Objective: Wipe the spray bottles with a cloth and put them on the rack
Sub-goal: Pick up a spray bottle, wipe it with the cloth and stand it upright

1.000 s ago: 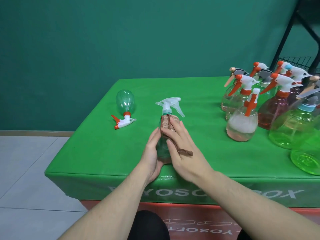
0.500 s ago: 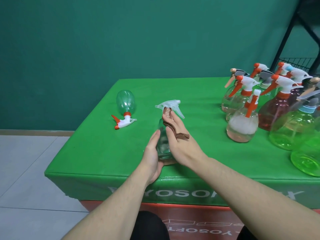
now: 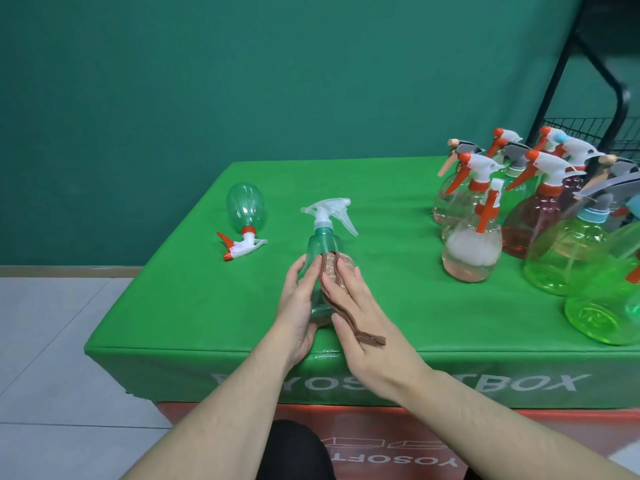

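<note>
A teal spray bottle [image 3: 323, 242] with a clear trigger head stands upright near the front edge of the green table [image 3: 194, 299]. My left hand [image 3: 299, 306] holds its left side. My right hand [image 3: 363, 320] presses a brown cloth [image 3: 332, 268] against the bottle's body, and a strip of cloth trails over the back of that hand. A green bottle [image 3: 244, 206] with an orange-white trigger lies on its side at the left. Several bottles [image 3: 472, 251] in pink, red and green stand grouped at the right.
A black metal rack [image 3: 620, 98] with a wire basket stands behind the table's right end. Grey tiled floor [image 3: 48, 341] lies to the left, below the table's edge. A dark green wall closes the back.
My right hand with the cloth went up to the bottle's neck, then came back down over its body. The left hand kept its hold on the bottle.
</note>
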The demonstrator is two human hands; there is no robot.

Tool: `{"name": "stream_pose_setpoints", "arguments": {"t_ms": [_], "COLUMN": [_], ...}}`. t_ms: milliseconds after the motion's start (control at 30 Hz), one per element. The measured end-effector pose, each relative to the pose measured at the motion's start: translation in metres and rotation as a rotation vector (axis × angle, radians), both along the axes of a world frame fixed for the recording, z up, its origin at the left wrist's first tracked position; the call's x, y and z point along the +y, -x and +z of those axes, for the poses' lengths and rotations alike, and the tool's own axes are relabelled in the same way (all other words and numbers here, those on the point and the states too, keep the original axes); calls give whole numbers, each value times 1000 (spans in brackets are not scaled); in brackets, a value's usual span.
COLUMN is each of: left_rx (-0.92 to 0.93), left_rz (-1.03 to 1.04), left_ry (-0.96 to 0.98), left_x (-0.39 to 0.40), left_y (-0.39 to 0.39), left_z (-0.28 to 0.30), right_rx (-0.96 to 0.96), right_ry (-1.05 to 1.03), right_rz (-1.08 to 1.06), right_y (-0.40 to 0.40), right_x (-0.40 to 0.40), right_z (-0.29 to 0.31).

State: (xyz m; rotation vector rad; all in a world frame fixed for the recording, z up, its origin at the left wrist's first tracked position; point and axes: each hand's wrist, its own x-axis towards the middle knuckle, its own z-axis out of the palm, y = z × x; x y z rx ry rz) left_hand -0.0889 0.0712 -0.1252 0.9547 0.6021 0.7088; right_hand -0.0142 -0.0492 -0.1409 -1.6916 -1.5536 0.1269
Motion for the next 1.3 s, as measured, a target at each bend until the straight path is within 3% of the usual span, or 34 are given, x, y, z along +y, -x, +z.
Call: {"name": "stream_pose_setpoints", "arguments": {"t_ms": [667,1000,1300], "left_rx": [-61,-51,-14], "left_rz": [-111,-105,-55], "left_ry": [4,87,89], "left_x": [2,6,6], "left_y": [0,-1,1], "left_z": [-4,-6,-6], "right_rx": [54,292,236], "right_ry": [-27,115,38], "right_rz": [-35,-79,-42], "right_y": [-15,-25,-10], "right_x": [31,65,41], "right_z": [22,55,30]}}
